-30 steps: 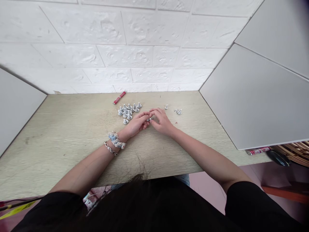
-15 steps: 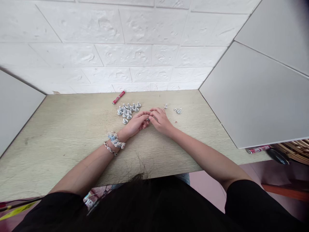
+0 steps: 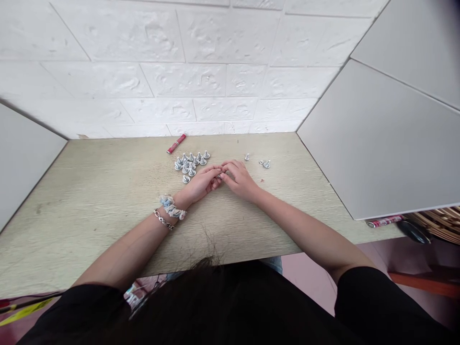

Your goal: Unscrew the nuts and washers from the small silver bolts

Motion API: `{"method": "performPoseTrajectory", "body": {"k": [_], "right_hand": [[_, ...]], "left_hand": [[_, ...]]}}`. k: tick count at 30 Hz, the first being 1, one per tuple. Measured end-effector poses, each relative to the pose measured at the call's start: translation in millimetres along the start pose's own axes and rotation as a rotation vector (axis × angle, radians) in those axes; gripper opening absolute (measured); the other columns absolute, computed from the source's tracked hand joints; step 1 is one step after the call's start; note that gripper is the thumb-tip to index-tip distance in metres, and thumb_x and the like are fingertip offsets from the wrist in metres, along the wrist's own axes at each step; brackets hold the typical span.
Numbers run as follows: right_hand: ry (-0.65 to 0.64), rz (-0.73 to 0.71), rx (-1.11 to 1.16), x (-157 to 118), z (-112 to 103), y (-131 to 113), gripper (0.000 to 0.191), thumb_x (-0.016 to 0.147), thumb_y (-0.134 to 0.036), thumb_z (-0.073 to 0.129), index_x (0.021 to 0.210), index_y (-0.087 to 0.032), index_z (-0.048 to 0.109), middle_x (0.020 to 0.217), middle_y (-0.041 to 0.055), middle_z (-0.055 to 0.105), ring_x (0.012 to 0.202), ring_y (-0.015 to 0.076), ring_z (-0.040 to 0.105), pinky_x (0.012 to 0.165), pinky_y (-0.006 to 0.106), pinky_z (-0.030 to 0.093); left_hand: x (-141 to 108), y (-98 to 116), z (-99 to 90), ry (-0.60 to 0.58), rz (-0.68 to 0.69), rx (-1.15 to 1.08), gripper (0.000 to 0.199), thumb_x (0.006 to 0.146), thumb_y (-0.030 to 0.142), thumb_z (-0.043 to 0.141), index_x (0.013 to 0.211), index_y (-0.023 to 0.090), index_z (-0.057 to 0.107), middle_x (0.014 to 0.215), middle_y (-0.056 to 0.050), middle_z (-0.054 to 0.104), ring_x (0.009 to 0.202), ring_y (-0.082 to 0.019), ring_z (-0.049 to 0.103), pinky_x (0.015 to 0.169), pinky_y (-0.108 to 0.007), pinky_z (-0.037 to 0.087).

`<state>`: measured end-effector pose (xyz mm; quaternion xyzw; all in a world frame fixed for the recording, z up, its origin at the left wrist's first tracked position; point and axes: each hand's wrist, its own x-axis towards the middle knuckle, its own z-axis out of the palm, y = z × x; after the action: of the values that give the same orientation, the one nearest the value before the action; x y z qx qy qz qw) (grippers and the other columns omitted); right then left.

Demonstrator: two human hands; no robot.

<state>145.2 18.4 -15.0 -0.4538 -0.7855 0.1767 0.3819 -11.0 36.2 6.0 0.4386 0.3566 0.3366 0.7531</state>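
My left hand [image 3: 204, 184] and my right hand [image 3: 238, 180] meet fingertip to fingertip over the middle of the table. Both are closed in a pinch around a small metal bolt [image 3: 220, 176], mostly hidden by the fingers. Left of my hands stands a cluster of silver bolts with washers [image 3: 186, 163], threaded ends up. One bolt with a washer [image 3: 186, 179] sits apart, nearest my left wrist. Beyond my right hand a single bolt [image 3: 247, 157] stands upright. Farther right, a small nut [image 3: 261, 162] lies beside another bolt with a washer [image 3: 267, 164].
A red tube [image 3: 176, 143] lies near the white brick wall [image 3: 208, 79]. Grey panels [image 3: 398, 143] close in the table [image 3: 108, 201] on both sides. At the right edge are another red tube [image 3: 385, 221], a dark oval object [image 3: 414, 232] and a wicker basket [image 3: 440, 223].
Almost nothing differs. My fingers have shifted very slightly around the bolt, while the bolts on the table stay where they were.
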Motion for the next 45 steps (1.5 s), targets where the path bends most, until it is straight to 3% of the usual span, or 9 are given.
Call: {"method": "performPoseTrajectory", "body": {"k": [20,28,37,45], "right_hand": [[-0.068,0.043,0.041,-0.2,-2.5,-1.3,0.017,0.091,-0.031,0.04,0.087,-0.02,0.053,0.091,0.0047,0.059,0.091,0.0179,0.051,0.087,0.035,0.037],[-0.054,0.057,0.05,-2.0,-2.7,-3.1,0.02,0.091,-0.035,0.041,0.098,-0.02,0.052,0.098,0.0056,0.06,0.097,0.0191,0.05,0.089,0.036,0.036],[-0.082,0.026,0.018,0.8,-0.7,-1.7,0.027,0.093,-0.031,0.035,0.078,-0.019,0.054,0.088,0.0049,0.059,0.089,0.017,0.051,0.088,0.035,0.036],[-0.062,0.032,0.012,0.1,0.9,1.3,0.018,0.091,-0.031,0.043,0.089,-0.02,0.057,0.097,0.0056,0.061,0.098,0.0181,0.051,0.092,0.035,0.036]], "left_hand": [[1.3,-2.9,-0.6,0.027,0.006,0.052,0.017,0.075,0.026,0.063,0.085,0.011,0.061,0.06,0.003,0.052,0.047,-0.002,0.043,0.045,-0.015,0.031],[1.1,-1.6,-0.8,0.028,-0.004,0.011,0.019,0.076,0.024,0.062,0.089,0.011,0.062,0.059,0.003,0.052,0.046,-0.002,0.042,0.045,-0.015,0.032],[1.7,-1.9,-1.3,0.037,0.006,0.013,0.017,0.076,0.017,0.056,0.092,0.012,0.06,0.059,0.002,0.053,0.045,-0.003,0.044,0.044,-0.015,0.033],[0.3,0.9,-1.2,0.034,-0.001,-0.015,0.014,0.077,0.017,0.055,0.089,0.012,0.059,0.059,0.002,0.054,0.044,-0.002,0.043,0.044,-0.014,0.033]]}}
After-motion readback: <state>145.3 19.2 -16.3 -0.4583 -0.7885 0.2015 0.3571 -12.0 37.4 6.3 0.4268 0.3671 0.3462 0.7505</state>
